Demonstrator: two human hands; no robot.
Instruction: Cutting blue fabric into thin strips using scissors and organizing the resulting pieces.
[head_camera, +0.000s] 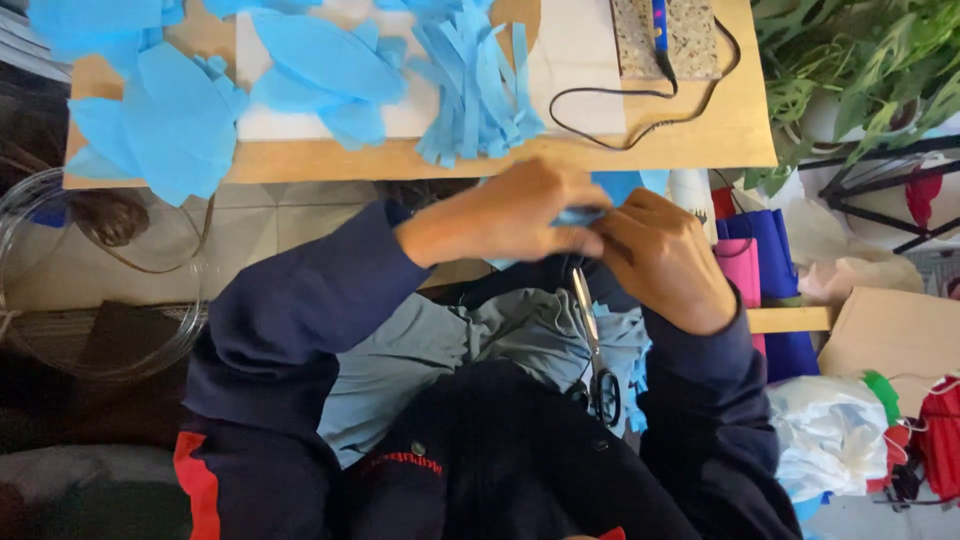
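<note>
My left hand (505, 215) and right hand (660, 255) meet above my lap, fingers of both pinched on a small blue paper piece (580, 215). Scissors (597, 345) lie on my lap just below, and cut blue strips (475, 85) sit on the wooden table (690, 140).

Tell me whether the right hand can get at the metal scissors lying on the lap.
Probably yes. The metal scissors lie uncovered on the lap just below the right hand, nothing between them. But both it and the left hand pinch a blue paper piece, so it must let go first.
</note>
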